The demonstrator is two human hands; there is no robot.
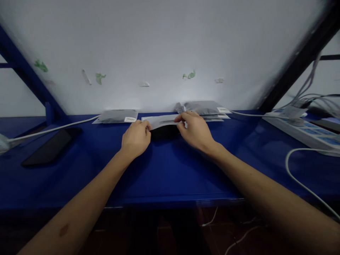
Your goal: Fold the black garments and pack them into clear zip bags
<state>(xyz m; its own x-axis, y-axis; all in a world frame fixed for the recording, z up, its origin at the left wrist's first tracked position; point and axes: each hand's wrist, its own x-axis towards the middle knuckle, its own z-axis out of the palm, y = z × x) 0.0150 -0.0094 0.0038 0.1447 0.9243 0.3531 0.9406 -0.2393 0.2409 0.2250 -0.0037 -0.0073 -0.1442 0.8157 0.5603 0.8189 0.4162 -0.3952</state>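
Both my hands hold a flat grey pouch (162, 122) just above the blue table (170, 170), near the white wall. My left hand (136, 138) pinches its left end with fingers closed. My right hand (195, 130) grips its right end, fingers curled over the top edge. A dark object (165, 132) lies under the pouch between my hands; I cannot make out what it is.
One grey pouch (117, 116) lies at the back left, and a stack of similar pouches (205, 108) at the back right. A black phone (50, 147) rests at the left by a white cable (53, 129). A white power strip (305, 131) with cables sits at the right.
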